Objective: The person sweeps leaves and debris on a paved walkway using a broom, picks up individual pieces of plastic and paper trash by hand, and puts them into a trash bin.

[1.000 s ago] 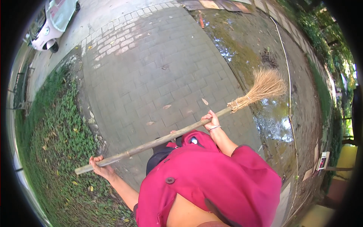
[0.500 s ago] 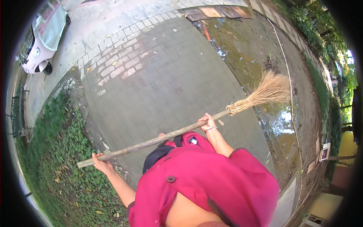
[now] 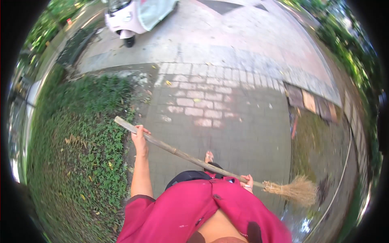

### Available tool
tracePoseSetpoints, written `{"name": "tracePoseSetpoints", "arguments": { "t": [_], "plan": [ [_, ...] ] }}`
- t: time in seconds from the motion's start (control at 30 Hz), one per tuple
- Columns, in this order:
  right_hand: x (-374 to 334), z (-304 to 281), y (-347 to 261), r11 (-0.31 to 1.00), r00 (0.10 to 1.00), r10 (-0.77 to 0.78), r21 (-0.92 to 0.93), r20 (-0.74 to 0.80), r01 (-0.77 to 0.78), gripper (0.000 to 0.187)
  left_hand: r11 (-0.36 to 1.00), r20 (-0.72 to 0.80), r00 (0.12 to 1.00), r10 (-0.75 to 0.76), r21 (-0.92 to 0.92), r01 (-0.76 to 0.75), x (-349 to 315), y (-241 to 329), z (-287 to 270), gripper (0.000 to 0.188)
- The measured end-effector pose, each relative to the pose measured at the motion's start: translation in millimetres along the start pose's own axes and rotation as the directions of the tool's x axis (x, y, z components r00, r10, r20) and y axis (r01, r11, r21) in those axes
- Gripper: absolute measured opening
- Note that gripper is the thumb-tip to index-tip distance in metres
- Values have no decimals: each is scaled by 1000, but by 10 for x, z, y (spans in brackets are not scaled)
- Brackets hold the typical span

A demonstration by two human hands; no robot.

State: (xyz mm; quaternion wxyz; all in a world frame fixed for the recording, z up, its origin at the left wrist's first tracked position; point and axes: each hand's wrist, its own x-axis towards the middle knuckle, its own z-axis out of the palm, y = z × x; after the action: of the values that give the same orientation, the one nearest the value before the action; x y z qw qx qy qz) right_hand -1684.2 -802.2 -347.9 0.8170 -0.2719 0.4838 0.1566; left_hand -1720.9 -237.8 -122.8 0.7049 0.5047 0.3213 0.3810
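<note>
A broom (image 3: 184, 156) with a long wooden pole lies slantwise across the front of my body, off the ground as far as I can see. My left hand (image 3: 139, 135) grips the pole close to its bare upper end, out at the left. Lower down, my right hand (image 3: 248, 183) is wrapped round the pole just short of the straw head (image 3: 293, 190), which points right. Part of the right hand is hidden behind my red shirt. One sandalled foot (image 3: 209, 157) shows beyond the pole.
Wet grey paving (image 3: 243, 137) runs ahead to a strip of pale bricks (image 3: 206, 99). Left is a bed of low green plants (image 3: 93, 137). Muddy ground with a puddle (image 3: 300, 220) and flat boards (image 3: 310, 101) lies right. A covered pink scooter (image 3: 135, 20) stands far left.
My view has turned left, bringing the scooter nearer the middle. The broom now slopes down to the right, its straw head closer to my body. Both hands keep their hold.
</note>
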Motion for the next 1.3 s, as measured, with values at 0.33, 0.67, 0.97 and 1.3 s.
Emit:
{"name": "tracePoseSetpoints", "arguments": {
  "t": [0.33,0.67,0.97,1.3],
  "plan": [
    [1392,3125,-652,997,996,27,-79,82,-20,24,996,-326,942,80,-12,-89,1766,-126,967,17],
    [2654,6162,-697,984,992,77,-170,95,-60,30,977,-311,949,-51,-212,-17,4848,-742,2331,20],
    [3652,8516,-976,990,999,12,-142,-38,-17,24,758,14,980,-199,-631,163,7208,-776,4091,11],
    [5362,11767,-1032,984,989,104,-136,-105,-118,15,728,32,983,-179,-668,155,8931,-1155,5660,11]
  ]
}}
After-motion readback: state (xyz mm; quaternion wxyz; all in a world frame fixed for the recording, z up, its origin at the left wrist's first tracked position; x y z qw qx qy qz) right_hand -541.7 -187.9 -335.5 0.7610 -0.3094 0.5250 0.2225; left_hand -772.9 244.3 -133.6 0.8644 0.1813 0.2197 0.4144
